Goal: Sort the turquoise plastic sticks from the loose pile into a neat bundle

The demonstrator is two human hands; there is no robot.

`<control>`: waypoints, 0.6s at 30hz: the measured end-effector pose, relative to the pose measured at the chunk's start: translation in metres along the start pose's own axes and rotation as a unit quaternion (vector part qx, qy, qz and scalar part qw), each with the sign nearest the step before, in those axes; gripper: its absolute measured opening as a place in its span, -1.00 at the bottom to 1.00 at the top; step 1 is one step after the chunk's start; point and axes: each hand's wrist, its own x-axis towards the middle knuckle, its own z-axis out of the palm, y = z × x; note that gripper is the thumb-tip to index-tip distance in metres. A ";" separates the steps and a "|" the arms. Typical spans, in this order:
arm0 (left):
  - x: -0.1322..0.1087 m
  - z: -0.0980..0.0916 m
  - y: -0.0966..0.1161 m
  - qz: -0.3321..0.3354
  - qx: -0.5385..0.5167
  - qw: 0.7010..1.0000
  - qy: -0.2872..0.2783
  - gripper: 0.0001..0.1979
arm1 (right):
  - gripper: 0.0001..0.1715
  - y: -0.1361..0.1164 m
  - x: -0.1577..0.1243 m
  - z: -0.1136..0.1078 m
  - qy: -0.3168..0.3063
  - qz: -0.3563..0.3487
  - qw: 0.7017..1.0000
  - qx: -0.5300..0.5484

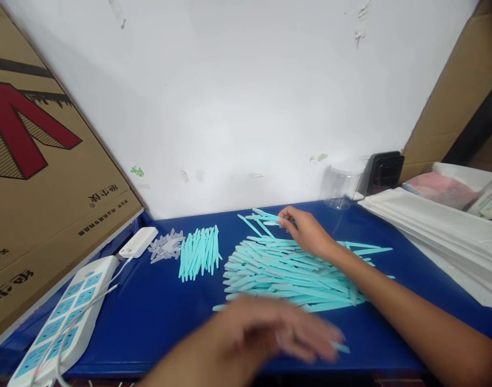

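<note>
Many thin turquoise plastic sticks (294, 274) lie in a broad heap on the blue table. At the heap's far side, my right hand (304, 228) has its thumb and fingertips pinched on a turquoise stick (273, 222), with a few loose sticks around it. My left hand (270, 330) is smeared by motion near the table's front edge, with its fingers curled. From its fingertips pokes the blurred end of a turquoise stick (341, 348); the rest is hidden by the hand. Left of the heap lies a smaller, neater row of turquoise sticks (199, 252).
Small translucent grey pieces (166, 245) are piled beside the row. A white power strip (68, 317) with cables and a white box (138, 242) sit at left by a cardboard box (48, 177). At right are a clear tub (340, 188), black containers (385, 171) and white sheets (427, 226).
</note>
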 end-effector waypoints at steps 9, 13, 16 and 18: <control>0.070 -0.106 -0.062 -0.057 -0.211 0.960 0.173 -0.68 | -0.73 0.024 0.012 -0.004 0.035 0.049 0.993 0.098; 0.062 -0.098 -0.077 -0.078 0.009 0.963 0.259 -0.74 | -0.77 0.016 0.009 -0.003 0.017 0.027 0.993 0.115; 0.060 -0.095 -0.079 -0.056 0.179 0.923 0.335 -0.79 | -0.78 0.004 0.006 -0.001 0.006 0.005 0.993 0.120; 0.060 -0.096 -0.079 -0.042 0.243 0.890 0.383 -0.80 | -0.79 -0.002 0.004 -0.001 -0.001 -0.005 0.992 0.123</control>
